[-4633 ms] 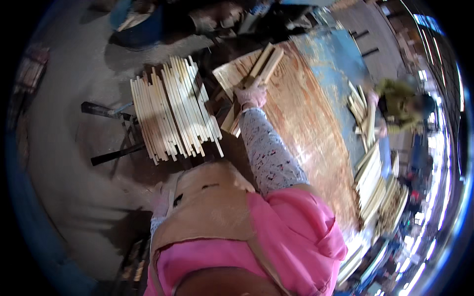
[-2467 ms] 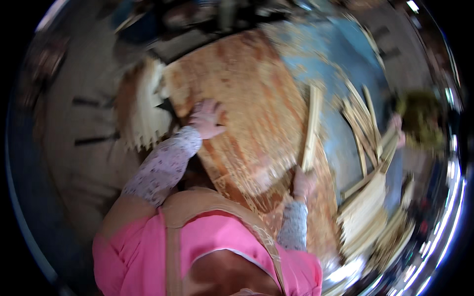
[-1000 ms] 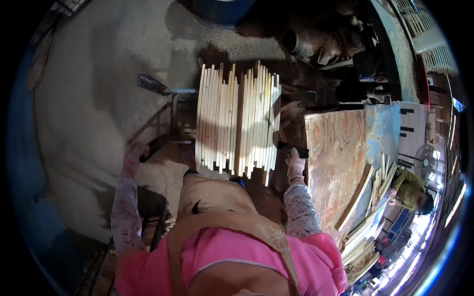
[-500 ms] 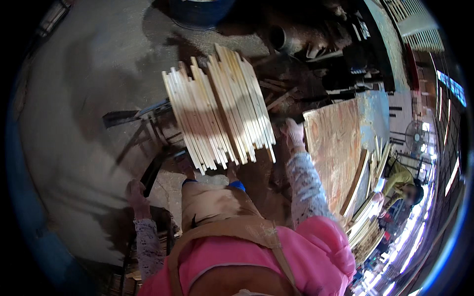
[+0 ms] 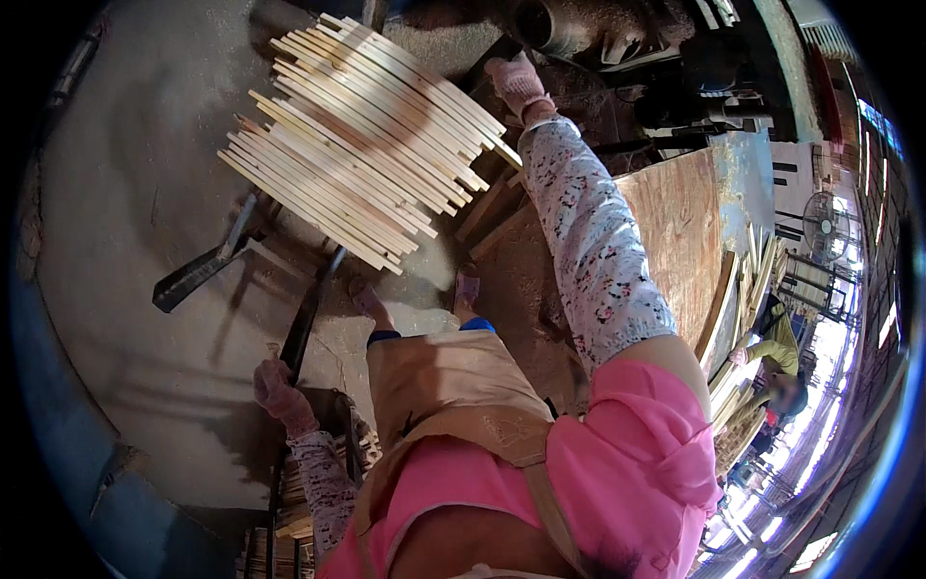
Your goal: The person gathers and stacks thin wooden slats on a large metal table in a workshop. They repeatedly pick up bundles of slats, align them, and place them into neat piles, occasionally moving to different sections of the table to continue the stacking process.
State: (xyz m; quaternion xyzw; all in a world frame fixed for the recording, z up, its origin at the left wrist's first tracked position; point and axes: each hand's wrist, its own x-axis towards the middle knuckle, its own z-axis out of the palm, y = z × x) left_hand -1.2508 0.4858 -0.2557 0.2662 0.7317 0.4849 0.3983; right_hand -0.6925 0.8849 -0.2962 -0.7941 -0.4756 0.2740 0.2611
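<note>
A layer of pale wooden strips [image 5: 376,125] lies side by side on a dark metal stand, whose legs and bars [image 5: 188,275] stick out beneath it. My left hand [image 5: 283,394], in a pinkish glove, is closed at the near end of a black metal bar [image 5: 307,323] of that stand. Stretched far forward, my right hand [image 5: 518,81], gloved as well, is closed around another black bar end [image 5: 490,62] beside the strips' far right side. Its fingers partly hide that bar. Neither hand touches the strips.
At the right stands a board-topped table [image 5: 675,203] with strips along its edge. Beyond it a person in yellow-green [image 5: 779,338] bends over more wood. A pipe-like drum [image 5: 545,24] and wood scraps lie far right. Stacked wood [image 5: 294,492] sits at lower left.
The stand and strips have swung counterclockwise and moved up and left. My right arm has reached far forward with the bar; my left hand has stayed nearly in place.
</note>
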